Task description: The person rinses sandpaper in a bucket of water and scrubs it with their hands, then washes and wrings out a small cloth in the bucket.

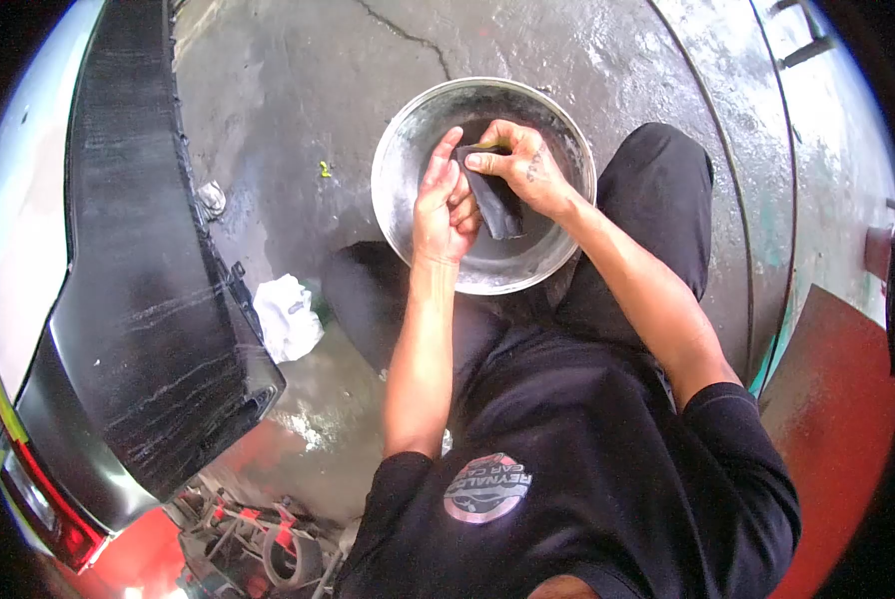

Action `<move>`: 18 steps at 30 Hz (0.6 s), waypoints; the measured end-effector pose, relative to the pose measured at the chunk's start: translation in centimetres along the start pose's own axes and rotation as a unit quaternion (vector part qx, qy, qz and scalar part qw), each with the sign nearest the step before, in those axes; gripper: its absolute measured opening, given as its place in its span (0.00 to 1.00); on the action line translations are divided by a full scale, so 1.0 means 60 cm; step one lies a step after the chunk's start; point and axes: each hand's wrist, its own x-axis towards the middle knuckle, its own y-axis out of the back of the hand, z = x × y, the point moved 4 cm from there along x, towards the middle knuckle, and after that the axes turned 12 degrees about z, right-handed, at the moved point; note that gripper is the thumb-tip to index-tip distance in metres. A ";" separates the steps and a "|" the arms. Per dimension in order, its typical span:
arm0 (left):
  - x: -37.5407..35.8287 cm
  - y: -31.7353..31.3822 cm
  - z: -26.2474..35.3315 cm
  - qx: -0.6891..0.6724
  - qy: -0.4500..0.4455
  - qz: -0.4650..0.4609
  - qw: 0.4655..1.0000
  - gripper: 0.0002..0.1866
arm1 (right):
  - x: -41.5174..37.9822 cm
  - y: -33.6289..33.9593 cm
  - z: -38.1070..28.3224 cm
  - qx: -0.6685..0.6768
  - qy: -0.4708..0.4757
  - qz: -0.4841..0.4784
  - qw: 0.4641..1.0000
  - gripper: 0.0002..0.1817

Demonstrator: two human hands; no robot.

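Observation:
A round metal basin (384, 190) stands on the floor between my bent knees. Over it, my right hand (527, 165) pinches the top of a dark grey, folded sheet of sandpaper (497, 208) between thumb and fingers. The sheet slants down over the basin, and a yellowish strip shows at the pinch. My left hand (449, 205) is beside the sheet's left edge, palm towards me. One digit points up while the other fingers curl inward. Whatever those curled fingers hold, if anything, is hidden.
A long black car bumper (138, 299) with whitish streaks lies at the left. Beside it are a crumpled white cloth (288, 317) and a small crumpled piece (211, 200). Black plastic parts (268, 549) sit at the lower left. A dark cable (712, 100) crosses the wet floor at right.

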 end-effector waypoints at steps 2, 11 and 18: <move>0.007 0.000 -0.010 -0.036 -0.001 -0.031 0.999 0.30 | 0.005 0.005 0.004 0.004 -0.012 0.012 1.000 0.12; 0.018 0.017 -0.010 -0.098 0.030 -0.017 0.995 0.26 | -0.016 -0.013 -0.016 0.109 0.004 -0.102 0.989 0.09; 0.007 0.009 -0.009 -0.208 0.042 -0.075 0.974 0.25 | -0.002 -0.012 -0.002 0.055 -0.003 -0.043 0.998 0.09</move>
